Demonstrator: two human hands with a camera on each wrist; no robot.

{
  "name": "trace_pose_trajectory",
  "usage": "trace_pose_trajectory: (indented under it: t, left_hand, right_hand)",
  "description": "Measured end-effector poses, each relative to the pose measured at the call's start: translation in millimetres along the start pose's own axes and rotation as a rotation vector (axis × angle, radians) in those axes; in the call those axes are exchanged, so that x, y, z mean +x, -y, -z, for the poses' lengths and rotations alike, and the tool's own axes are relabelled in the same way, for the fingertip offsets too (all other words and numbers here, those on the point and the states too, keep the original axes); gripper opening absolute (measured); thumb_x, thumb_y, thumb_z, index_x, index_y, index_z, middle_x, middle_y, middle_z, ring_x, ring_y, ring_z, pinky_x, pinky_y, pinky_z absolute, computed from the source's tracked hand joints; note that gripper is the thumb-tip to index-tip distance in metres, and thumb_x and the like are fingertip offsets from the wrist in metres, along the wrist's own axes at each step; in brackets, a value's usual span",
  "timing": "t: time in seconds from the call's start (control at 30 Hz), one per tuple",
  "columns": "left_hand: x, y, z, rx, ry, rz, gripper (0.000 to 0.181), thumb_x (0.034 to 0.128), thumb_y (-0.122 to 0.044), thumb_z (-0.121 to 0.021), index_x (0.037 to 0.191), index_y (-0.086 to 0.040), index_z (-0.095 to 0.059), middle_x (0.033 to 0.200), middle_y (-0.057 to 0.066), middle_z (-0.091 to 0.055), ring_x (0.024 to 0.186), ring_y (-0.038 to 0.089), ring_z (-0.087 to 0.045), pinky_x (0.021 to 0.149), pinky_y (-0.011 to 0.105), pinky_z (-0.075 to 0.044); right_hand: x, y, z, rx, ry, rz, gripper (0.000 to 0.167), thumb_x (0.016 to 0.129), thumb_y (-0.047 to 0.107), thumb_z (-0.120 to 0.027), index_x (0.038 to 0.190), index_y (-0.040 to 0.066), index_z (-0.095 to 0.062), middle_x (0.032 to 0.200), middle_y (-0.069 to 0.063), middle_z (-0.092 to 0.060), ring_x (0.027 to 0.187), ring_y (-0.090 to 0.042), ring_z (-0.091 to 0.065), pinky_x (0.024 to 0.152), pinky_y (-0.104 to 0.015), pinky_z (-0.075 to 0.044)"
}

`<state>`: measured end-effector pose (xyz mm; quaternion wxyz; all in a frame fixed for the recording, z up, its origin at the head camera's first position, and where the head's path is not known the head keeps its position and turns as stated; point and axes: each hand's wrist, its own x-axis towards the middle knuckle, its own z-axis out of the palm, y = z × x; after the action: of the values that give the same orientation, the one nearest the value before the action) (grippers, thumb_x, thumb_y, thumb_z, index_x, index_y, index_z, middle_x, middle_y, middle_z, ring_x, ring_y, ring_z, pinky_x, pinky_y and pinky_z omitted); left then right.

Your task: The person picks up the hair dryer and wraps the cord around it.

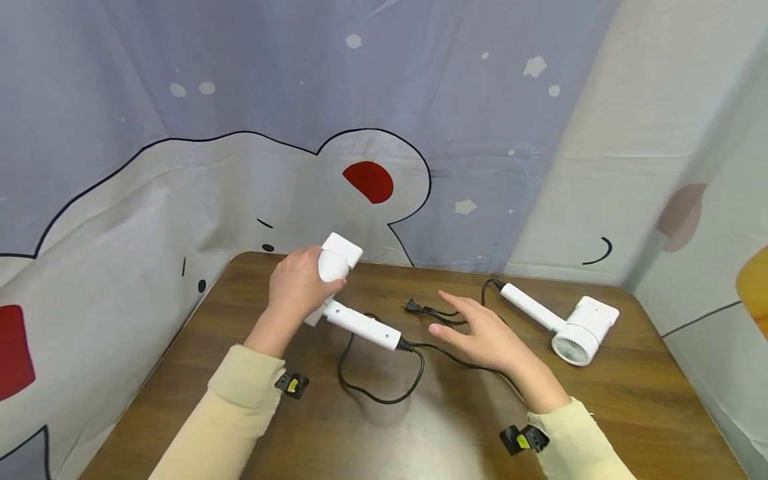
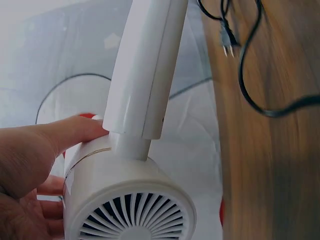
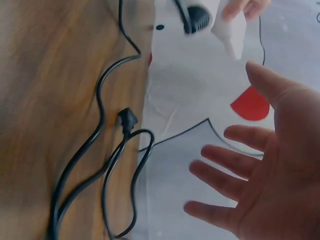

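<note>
From my end, the left grip [image 1: 296, 283] is grasping the held dryer [image 1: 342, 251] round its barrel [image 2: 120, 170], apparently lifted over the left half of the tabletop [image 1: 336, 453], with the handle [image 1: 363, 327] slanting down to the right. The right grip [image 1: 489, 337] is released, fingers spread and holding nothing, between that handle and the other dryer [image 1: 582, 333], with the plug [image 1: 411, 305] lying near it.

To manage this well, I would hold the barrel snugly without squeezing and leave the grille [image 2: 135, 220] uncovered. The left wrist view shows the thumb [image 2: 85, 131] close to what I take for a hinge [image 2: 131, 146], so a pinch there is possible. I would support the handle's free end with the right grip before any turn or fold. The looped cord [image 1: 390, 403] wants slack; a tug could catch the other cord [image 1: 483, 291].

My count: two dryers, one in the left grip and one at the right of the tabletop; two handles; two cords, one from each; one plug in sight, and I cannot tell for certain which cord it ends
</note>
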<state>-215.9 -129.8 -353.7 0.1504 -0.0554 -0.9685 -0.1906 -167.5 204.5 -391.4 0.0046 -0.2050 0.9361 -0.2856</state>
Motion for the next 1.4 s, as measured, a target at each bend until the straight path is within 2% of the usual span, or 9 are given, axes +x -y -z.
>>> trace_pose_trajectory:
  t: [0.3, 0.43, 0.67, 0.8, 1.03, 1.23, 1.4]
  left_hand:
    - [-2.9, -31.0, -11.2, -0.020, -0.027, 0.019, 0.067, 0.0818, -0.037, -0.093, 0.128, 0.004, -0.067, 0.112, 0.022, -0.072, 0.098, 0.040, -0.071, 0.081, 0.053, -0.058]
    - [-4.6, -39.1, -14.7, -0.024, -0.049, 0.016, 0.066, 0.0821, -0.037, -0.093, 0.128, 0.004, -0.067, 0.110, 0.022, -0.072, 0.096, 0.040, -0.071, 0.079, 0.053, -0.058]
    - [-8.5, -48.2, -18.1, -0.042, -0.048, 0.031, 0.067, 0.0835, -0.037, -0.092, 0.131, 0.002, -0.066, 0.114, 0.022, -0.072, 0.097, 0.039, -0.072, 0.081, 0.051, -0.059]
    - [-9.5, -50.6, -19.3, -0.051, -0.054, 0.040, 0.068, 0.0836, -0.038, -0.092, 0.133, 0.001, -0.066, 0.116, 0.021, -0.072, 0.099, 0.039, -0.071, 0.082, 0.051, -0.059]
    - [-10.3, -53.1, -21.8, -0.065, -0.086, 0.045, 0.069, 0.0830, -0.037, -0.093, 0.134, 0.000, -0.066, 0.116, 0.021, -0.071, 0.101, 0.040, -0.071, 0.082, 0.052, -0.059]
    - [-9.2, -53.5, -26.6, -0.079, -0.100, 0.059, 0.069, 0.0829, -0.036, -0.093, 0.135, 0.000, -0.065, 0.117, 0.021, -0.071, 0.102, 0.040, -0.071, 0.083, 0.052, -0.059]
    - [-7.2, -52.2, -30.3, -0.089, -0.107, 0.081, 0.069, 0.0838, -0.037, -0.092, 0.135, 0.000, -0.065, 0.117, 0.021, -0.071, 0.102, 0.039, -0.070, 0.083, 0.052, -0.059]
  right_hand:
    - [19.4, 21, 4, 0.143, 0.126, 0.106, 0.064, 0.104, 0.043, -0.069, 0.156, 0.008, -0.054, 0.151, -0.011, -0.062, 0.138, -0.032, -0.060, 0.112, -0.056, -0.048]
    - [26.8, 24, -1, 0.218, 0.171, 0.128, 0.057, 0.104, 0.037, -0.071, 0.149, 0.004, -0.060, 0.143, -0.013, -0.068, 0.132, -0.033, -0.065, 0.108, -0.054, -0.052]
    - [34.7, 18, -14, 0.305, 0.241, 0.153, 0.054, 0.102, 0.028, -0.074, 0.146, -0.001, -0.061, 0.141, -0.020, -0.067, 0.125, -0.034, -0.068, 0.104, -0.055, -0.054]
    - [37.6, 15, -18, 0.307, 0.239, 0.150, 0.053, 0.100, 0.028, -0.076, 0.144, 0.001, -0.064, 0.136, -0.016, -0.071, 0.120, -0.028, -0.070, 0.101, -0.054, -0.055]
    - [40.9, 12, -25, 0.312, 0.210, 0.185, 0.043, 0.099, 0.024, -0.078, 0.136, 0.004, -0.071, 0.113, -0.004, -0.078, 0.102, -0.015, -0.071, 0.089, -0.039, -0.057]
    - [39.8, 10, -30, 0.290, 0.173, 0.204, 0.041, 0.099, 0.020, -0.078, 0.135, 0.001, -0.071, 0.113, -0.007, -0.078, 0.100, -0.013, -0.071, 0.087, -0.032, -0.057]
    - [38.7, 10, -32, 0.267, 0.153, 0.197, 0.042, 0.099, 0.019, -0.077, 0.135, 0.000, -0.070, 0.115, -0.009, -0.078, 0.101, -0.016, -0.071, 0.088, -0.031, -0.057]
